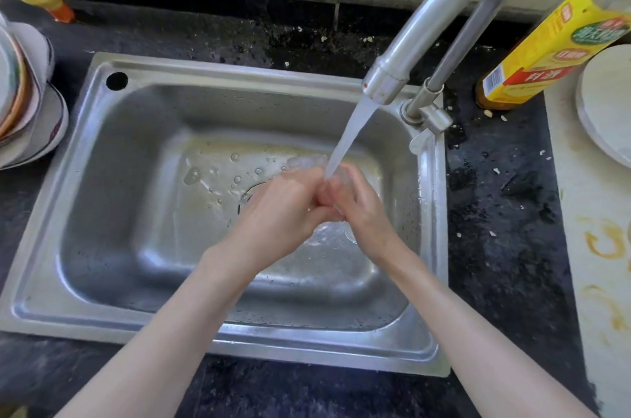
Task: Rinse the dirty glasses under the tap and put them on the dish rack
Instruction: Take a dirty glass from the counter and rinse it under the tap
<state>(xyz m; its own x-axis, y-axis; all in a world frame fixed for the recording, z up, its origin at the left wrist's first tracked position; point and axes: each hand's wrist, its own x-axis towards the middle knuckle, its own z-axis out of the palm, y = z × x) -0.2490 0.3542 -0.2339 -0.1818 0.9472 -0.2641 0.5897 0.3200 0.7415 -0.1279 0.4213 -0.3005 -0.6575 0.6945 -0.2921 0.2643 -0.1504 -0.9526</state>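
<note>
Both hands meet over the middle of the basin, under the running stream. Left hand (283, 209) and right hand (362, 209) have fingers curled around a small clear drinking glass (336, 178), which is blurred and mostly hidden between them; only part of its transparent wall shows at the fingertips. Water stream (351, 134) falls from the spout of the curved steel tap (426, 24) straight onto the glass. Below: rectangular stainless steel sink (112, 151), wet, droplets on floor, drain partly covered by the left hand. Surrounding: dark speckled countertop (505, 212). Left edge: stack of white bowls and plates (30, 103). Right of tap: bottle with yellow label (546, 55), beside a white plate (607, 103).
</note>
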